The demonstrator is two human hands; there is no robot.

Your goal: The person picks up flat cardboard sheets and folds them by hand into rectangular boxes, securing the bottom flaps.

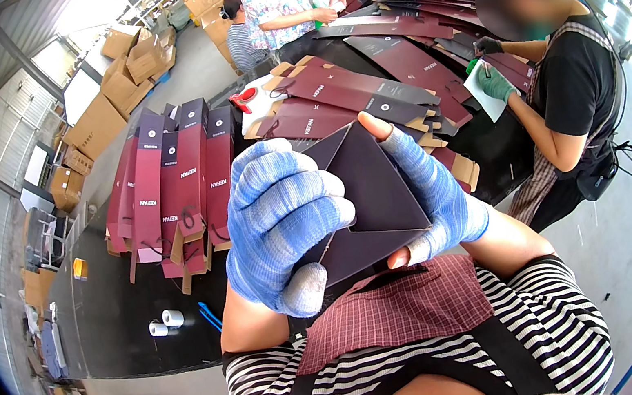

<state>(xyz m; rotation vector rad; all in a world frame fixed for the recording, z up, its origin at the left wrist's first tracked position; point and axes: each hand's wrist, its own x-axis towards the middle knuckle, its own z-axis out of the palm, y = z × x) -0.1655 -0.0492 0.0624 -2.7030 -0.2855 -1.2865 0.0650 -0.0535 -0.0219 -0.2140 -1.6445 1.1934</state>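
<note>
At centre frame, close to my chest, I hold a dark maroon folded cardboard carton blank (pixel 368 189) between both blue knitted-glove hands. Left hand (pixel 282 219) is curled shut over its 9 o'clock edge; right hand (pixel 431 196) clamps the 3 o'clock edge, thumb tip bare on top. Judgement — press the crease flat with even pressure on both sides, panel edges aligned. Stacked maroon flat cartons (pixel 174 187) lie at 10 o'clock on the black worktable (pixel 119 311) — well apart.

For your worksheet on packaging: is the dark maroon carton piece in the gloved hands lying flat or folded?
Folded: the dark maroon carton piece shows angled flaps meeting in creases, gripped between the left hand and right hand.
</note>
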